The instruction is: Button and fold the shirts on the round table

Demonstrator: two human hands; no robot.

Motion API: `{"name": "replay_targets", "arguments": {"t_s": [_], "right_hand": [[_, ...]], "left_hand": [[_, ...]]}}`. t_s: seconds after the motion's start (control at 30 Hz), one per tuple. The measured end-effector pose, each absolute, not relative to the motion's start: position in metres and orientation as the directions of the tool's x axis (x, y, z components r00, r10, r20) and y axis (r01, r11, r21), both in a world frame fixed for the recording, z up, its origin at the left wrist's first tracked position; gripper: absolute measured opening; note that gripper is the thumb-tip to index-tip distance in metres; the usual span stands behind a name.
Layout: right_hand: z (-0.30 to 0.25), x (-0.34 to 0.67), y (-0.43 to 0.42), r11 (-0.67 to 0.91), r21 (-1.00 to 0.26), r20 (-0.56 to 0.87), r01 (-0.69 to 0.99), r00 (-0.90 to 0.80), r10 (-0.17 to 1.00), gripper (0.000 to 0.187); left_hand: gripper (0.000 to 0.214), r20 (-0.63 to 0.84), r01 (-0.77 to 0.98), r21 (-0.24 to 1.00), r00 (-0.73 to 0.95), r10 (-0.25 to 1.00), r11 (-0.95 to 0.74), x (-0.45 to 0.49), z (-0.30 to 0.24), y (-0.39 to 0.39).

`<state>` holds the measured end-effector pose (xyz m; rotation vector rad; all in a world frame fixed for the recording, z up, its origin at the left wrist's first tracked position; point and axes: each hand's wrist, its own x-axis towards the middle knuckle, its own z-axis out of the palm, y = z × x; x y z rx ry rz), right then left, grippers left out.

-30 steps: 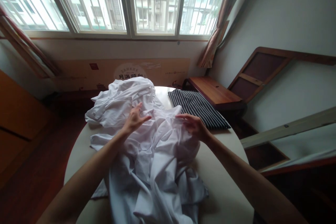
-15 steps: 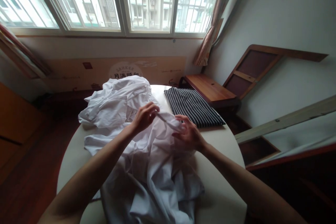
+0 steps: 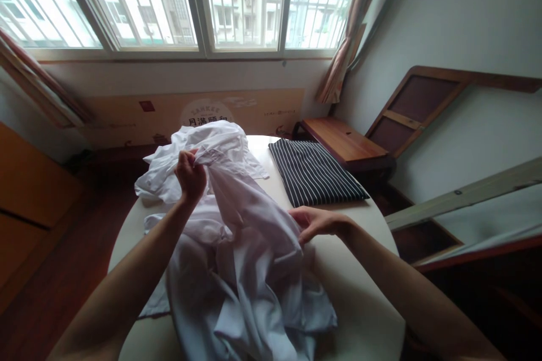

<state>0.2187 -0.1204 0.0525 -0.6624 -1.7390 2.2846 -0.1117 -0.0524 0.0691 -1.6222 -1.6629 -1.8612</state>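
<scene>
A crumpled white shirt (image 3: 254, 237) spreads over the round table, its near part falling toward me in loose folds. My left hand (image 3: 191, 174) is closed around a gathered piece of it, raised above the far heap of cloth. From that grip the fabric stretches down to the right. At the shirt's right side, my right hand (image 3: 317, 222) has thumb and fingers on the edge of the cloth; some fingertips are hidden by it. Right of the shirt lies a flat, folded black cloth with white stripes (image 3: 317, 172).
The pale round table (image 3: 364, 293) carries both cloths. Behind it are a low wooden bench (image 3: 342, 138), a printed cardboard panel (image 3: 254, 113) against the wall, and a barred window (image 3: 241, 5). A wooden frame (image 3: 419, 104) leans on the right wall.
My left hand has moved left and up, pulling the gathered cloth away from my right hand. My right hand has shifted slightly right and down along the shirt. The view has tilted slightly.
</scene>
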Motion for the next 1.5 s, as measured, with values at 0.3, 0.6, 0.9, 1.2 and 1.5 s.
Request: {"name": "replay_targets", "arguments": {"t_s": [0.3,0.6,0.9,1.2,1.5], "right_hand": [[0.092,0.281,-0.097,0.175,-0.719,0.012,0.672,-0.239,0.971,0.025],[0.12,0.325,-0.08,0.02,-0.297,0.331,0.955,0.083,0.94,0.021],[0.105,0.293,-0.076,0.257,-0.509,0.025,0.821,-0.284,0.959,0.073],[0.105,0.177,-0.088,0.413,-0.86,0.211,0.3,-0.528,0.822,0.035],[0.129,0.252,-0.099,0.449,-0.795,0.285,0.409,-0.402,0.87,0.031]], "left_hand": [[0.014,0.774,0.761,0.553,-0.321,0.546,-0.338,-0.143,0.052,-0.055],[0.055,0.324,0.326,0.904,-0.097,0.941,-0.277,-0.137,0.057,-0.053],[0.02,0.548,0.283,0.82,-0.143,0.824,-0.497,-0.06,0.081,-0.06],[0.028,0.534,0.405,0.64,0.377,0.757,-0.653,-0.005,0.101,-0.095],[0.022,0.284,0.761,0.362,0.46,0.841,-0.539,-0.053,0.056,-0.046]]}}
